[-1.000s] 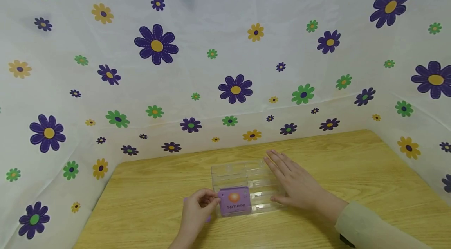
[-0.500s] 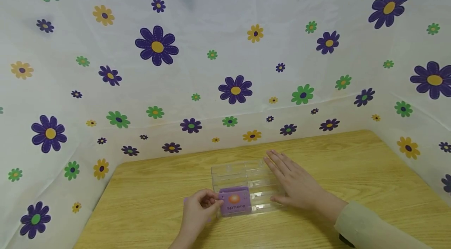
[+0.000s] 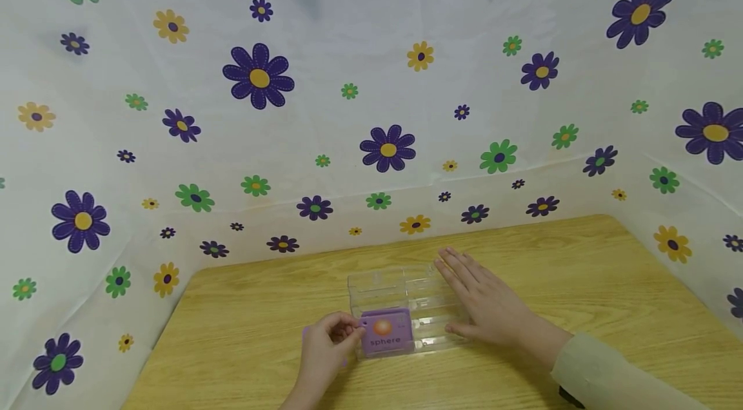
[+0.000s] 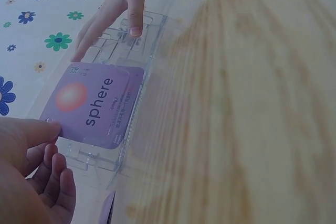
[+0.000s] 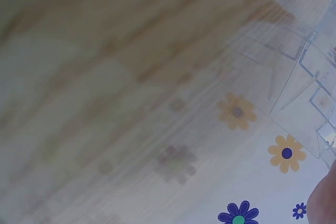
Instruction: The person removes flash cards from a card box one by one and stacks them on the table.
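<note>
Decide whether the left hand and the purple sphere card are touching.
Touching: the left wrist view shows the left hand, thumb on one corner of the purple sphere card.

Holder [image 3: 378,299] on table [image 3: 244,326], sheet [image 3: 325,133] behind

card [image 4: 84,111] fine print [image 4: 122,110]: illegible | clear tray [image 5: 321,83]: edge-cropped, right wrist view

a white, flower-printed sheet [image 3: 406,94] hangs behind a wood-grain table [image 3: 249,320].
</note>
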{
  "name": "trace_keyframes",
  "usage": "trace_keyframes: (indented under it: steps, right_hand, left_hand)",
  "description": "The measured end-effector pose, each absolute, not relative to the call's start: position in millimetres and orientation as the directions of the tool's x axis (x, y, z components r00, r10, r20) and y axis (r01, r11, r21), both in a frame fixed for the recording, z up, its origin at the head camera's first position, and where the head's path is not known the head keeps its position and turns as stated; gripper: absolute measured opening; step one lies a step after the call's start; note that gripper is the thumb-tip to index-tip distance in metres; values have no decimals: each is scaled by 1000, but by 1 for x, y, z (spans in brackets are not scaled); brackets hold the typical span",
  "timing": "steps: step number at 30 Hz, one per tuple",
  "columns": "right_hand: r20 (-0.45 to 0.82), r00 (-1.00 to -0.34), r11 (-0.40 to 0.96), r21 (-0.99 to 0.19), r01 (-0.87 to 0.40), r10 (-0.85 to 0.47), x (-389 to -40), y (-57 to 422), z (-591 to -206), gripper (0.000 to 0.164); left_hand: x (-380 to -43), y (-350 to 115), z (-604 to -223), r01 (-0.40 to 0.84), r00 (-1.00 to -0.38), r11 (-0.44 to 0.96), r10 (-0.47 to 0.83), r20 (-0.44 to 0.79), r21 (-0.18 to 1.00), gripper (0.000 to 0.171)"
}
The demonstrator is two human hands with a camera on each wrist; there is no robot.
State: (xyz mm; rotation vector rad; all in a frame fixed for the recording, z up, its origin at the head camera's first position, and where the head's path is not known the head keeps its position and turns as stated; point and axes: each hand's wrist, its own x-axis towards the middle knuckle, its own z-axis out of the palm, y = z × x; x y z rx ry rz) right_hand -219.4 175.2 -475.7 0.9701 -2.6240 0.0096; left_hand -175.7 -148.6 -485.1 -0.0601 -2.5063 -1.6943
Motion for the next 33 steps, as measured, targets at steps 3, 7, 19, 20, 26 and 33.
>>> trace_keyframes:
  steps: [3, 7, 19, 20, 26, 33]
  right_hand:
    - [321, -705, 765, 119, -633, -633, -219, 175, -476, 113]
    - [323, -703, 764, 122, -633, -634, -219, 176, -477, 113]
    - [323, -704, 765, 117, -634, -633, -219, 176, -477, 113]
    - [323, -704, 765, 115, -634, -632, -219, 176, -477, 113]
    - [319, -710, 767, 104, -633, -628, -219, 176, -478, 114]
    - [319, -710, 768, 102, -633, -628, -219, 176, -477, 114]
  left_hand:
    - [-176, -149, -486, 105, -991, 384, -35, 128, 917, 9]
    - [-176, -151, -488, 127, -987, 415, -37, 156, 901, 8]
    - [-173, -151, -485, 116, -984, 438, -73, 164, 891, 5]
    - [-173, -151, -484, 113, -984, 439, -76, 162, 891, 5]
    - [-174, -151, -485, 103, -984, 442, -88, 158, 891, 5]
    - [-174, -151, -484, 112, -981, 409, -102, 168, 906, 7]
